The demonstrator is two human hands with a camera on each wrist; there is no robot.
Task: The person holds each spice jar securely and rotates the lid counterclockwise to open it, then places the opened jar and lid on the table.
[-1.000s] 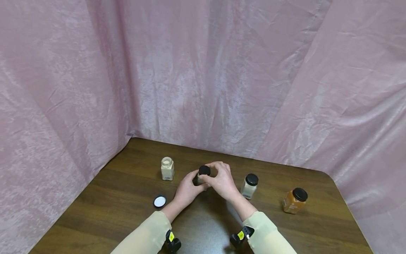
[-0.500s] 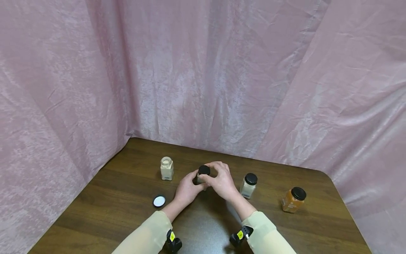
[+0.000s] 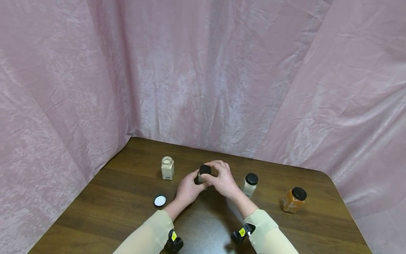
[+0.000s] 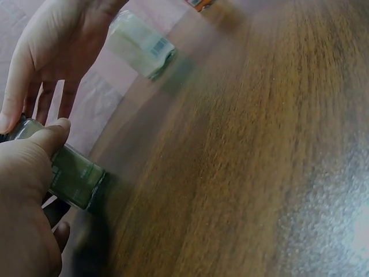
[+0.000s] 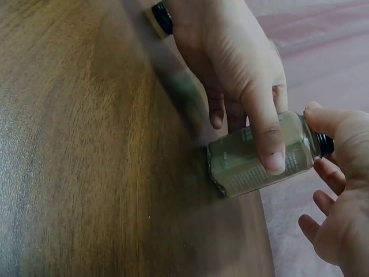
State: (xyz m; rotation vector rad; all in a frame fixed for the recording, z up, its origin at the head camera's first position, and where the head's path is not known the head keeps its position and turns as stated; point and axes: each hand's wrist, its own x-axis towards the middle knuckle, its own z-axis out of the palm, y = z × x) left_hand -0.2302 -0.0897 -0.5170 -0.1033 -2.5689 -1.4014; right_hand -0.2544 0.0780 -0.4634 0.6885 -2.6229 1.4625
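My left hand (image 3: 187, 188) grips the body of a clear jar with green-brown contents (image 5: 236, 164), its thumb across the printed side in the right wrist view. On the jar's black lid (image 3: 205, 169), the thumb and fingers of my right hand (image 3: 223, 181) pinch from above. The jar is upright; whether its base touches the table cannot be told. Left of the hands stands an uncapped jar of pale powder (image 3: 167, 169). Nearer the left forearm, a loose black lid (image 3: 160, 201) lies with its white inside up.
To the right of the hands stands a black-capped jar with pale contents (image 3: 250, 185). Farther right is an orange jar (image 3: 293, 201) with a black cap. Pink curtains (image 3: 196, 77) hang behind the wooden table (image 3: 120, 197).
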